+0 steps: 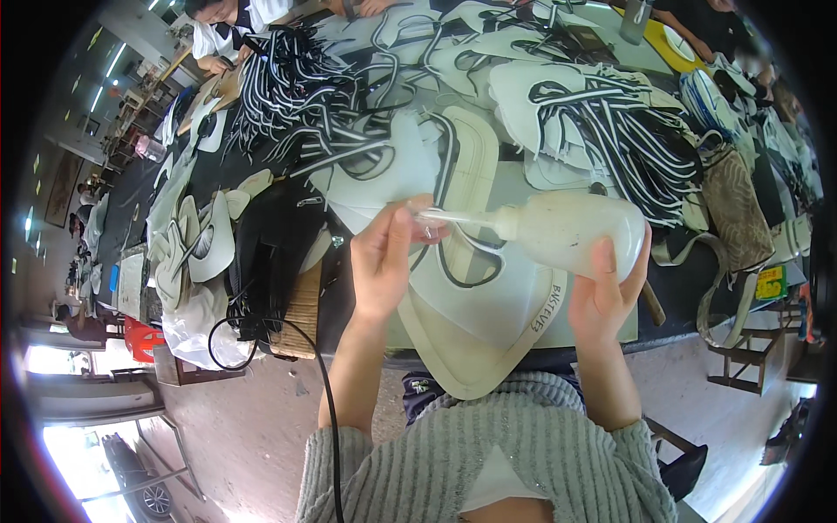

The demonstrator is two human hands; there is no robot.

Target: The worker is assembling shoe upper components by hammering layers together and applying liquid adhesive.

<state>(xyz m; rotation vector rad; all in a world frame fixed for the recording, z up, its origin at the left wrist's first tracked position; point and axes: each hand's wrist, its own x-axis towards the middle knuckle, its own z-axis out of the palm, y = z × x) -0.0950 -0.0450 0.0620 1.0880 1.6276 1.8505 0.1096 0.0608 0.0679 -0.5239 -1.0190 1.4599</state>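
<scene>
My right hand (608, 292) is wrapped round a translucent white squeeze bottle (575, 234), tilted on its side with its long thin nozzle (462, 216) pointing left. At the nozzle's tip, my left hand (384, 257) is closed, thumb and fingers pinched together. Something small and clear shows at those fingertips; I cannot make out what it is. Below the bottle lie pale cut shoe pieces (471, 301) with black edging. A cream V-shaped strip (462, 379) with dark lettering hangs over the table's front edge.
Black-and-white strap bundles (292, 91) lie at the back left, and more straps (623, 139) at the right. A black bag (277, 235) and stacked pale pieces (196, 244) sit to my left. A black cable (330, 392) runs by my left forearm. Co-workers sit across the table.
</scene>
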